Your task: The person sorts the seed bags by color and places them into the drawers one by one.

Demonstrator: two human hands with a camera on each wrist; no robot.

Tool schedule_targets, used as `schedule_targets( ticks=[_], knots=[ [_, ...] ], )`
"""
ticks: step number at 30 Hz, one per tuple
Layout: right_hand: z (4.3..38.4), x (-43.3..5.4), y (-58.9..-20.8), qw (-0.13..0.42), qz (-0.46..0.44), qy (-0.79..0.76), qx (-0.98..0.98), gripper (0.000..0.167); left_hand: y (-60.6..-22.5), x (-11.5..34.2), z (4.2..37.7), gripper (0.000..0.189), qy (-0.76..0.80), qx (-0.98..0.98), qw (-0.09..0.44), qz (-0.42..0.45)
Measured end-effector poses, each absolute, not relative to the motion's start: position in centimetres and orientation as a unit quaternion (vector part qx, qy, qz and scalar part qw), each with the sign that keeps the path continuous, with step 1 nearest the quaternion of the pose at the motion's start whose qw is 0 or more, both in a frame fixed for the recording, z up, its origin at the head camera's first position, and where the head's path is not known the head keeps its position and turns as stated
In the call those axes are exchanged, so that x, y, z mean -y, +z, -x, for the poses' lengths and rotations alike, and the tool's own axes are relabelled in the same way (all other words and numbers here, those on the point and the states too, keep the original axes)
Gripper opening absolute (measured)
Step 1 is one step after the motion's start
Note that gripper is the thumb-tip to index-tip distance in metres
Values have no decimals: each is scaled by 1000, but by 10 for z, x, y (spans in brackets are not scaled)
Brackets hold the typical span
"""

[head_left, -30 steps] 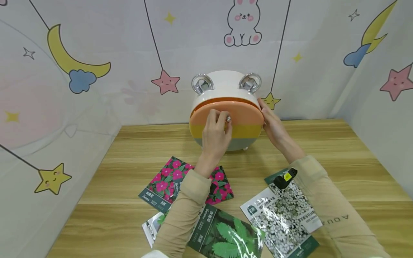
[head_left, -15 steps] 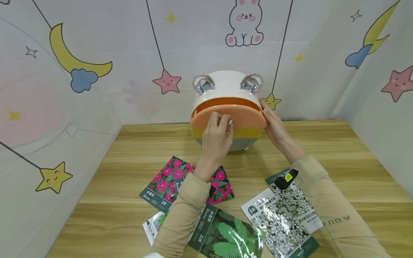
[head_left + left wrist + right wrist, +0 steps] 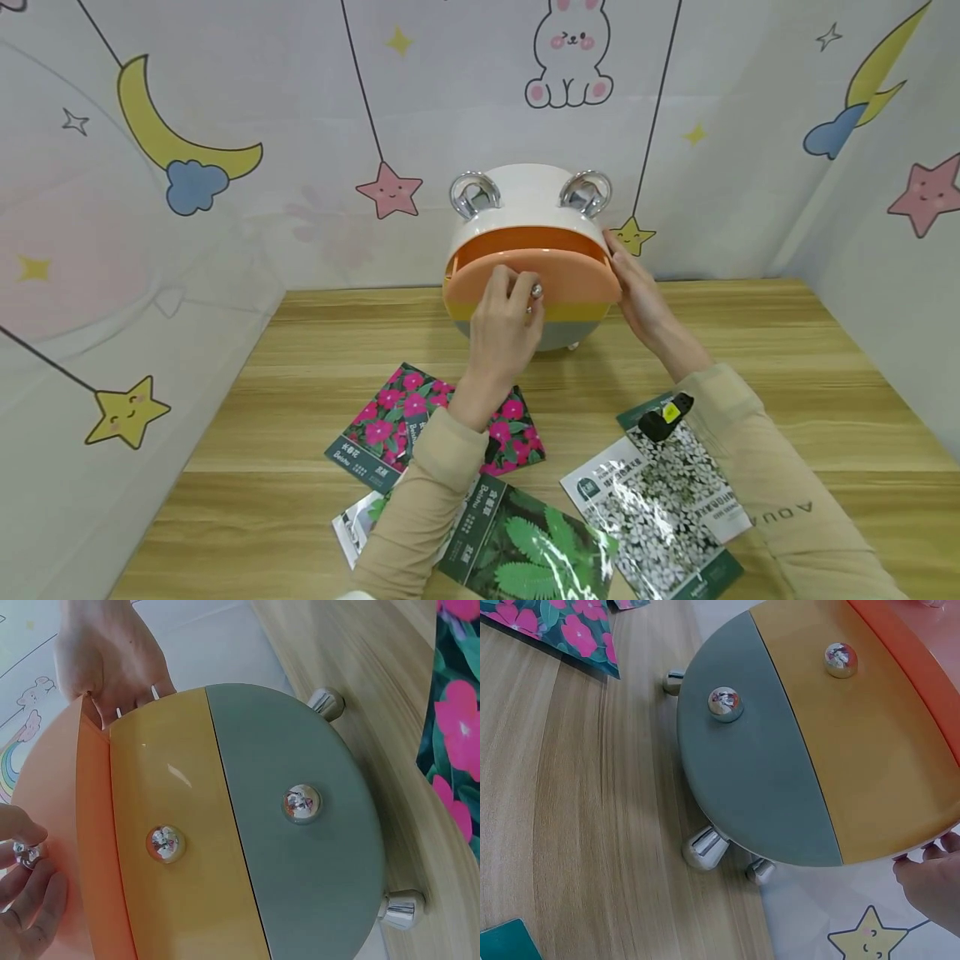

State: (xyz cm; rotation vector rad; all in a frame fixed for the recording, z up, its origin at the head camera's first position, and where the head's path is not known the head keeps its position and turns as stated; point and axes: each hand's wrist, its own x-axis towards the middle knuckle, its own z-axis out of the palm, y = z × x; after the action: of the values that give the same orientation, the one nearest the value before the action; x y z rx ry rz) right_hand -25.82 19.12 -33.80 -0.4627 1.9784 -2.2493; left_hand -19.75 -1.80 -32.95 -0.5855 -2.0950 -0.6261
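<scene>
A round white storage box (image 3: pixel 525 196) with silver ear-shaped rings stands at the back of the table. My left hand (image 3: pixel 504 329) pinches the silver knob (image 3: pixel 30 855) of its top orange drawer (image 3: pixel 573 279), which is pulled partly out, leaving a gap under the white shell. Below it, the yellow drawer (image 3: pixel 187 900) and grey-green drawer (image 3: pixel 330 825) sit flush; each has its own knob. Against the box's right side rests my right hand (image 3: pixel 637 292), its fingers extended along the wall. The drawer's inside is mostly hidden in the head view.
Glossy packets printed with pink flowers (image 3: pixel 382 417), green leaves (image 3: pixel 540 550) and white flowers (image 3: pixel 667 467) lie in front of the box, partly under the forearms. A patterned cloth wall (image 3: pixel 300 125) rises directly behind the wooden table (image 3: pixel 750 333).
The orange drawer has come out towards me with my left hand on its knob, widening the gap at its top. The right hand has stayed at the box's side.
</scene>
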Motion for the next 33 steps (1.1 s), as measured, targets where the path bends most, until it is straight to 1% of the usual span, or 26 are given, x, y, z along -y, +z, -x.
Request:
schedule_targets(
  ticks=[8,16,33],
  knots=[
    [259,-192,-340,46,155,-741,-652,53,-329,18,193,15,-255,836,422,241],
    [258,-193,-339,55,144,-742,-653,55,-330,18,190,15,-247,836,426,243],
    [259,-192,-340,49,151,-736,-658,57,-329,22,182,12,-237,830,435,255]
  ],
)
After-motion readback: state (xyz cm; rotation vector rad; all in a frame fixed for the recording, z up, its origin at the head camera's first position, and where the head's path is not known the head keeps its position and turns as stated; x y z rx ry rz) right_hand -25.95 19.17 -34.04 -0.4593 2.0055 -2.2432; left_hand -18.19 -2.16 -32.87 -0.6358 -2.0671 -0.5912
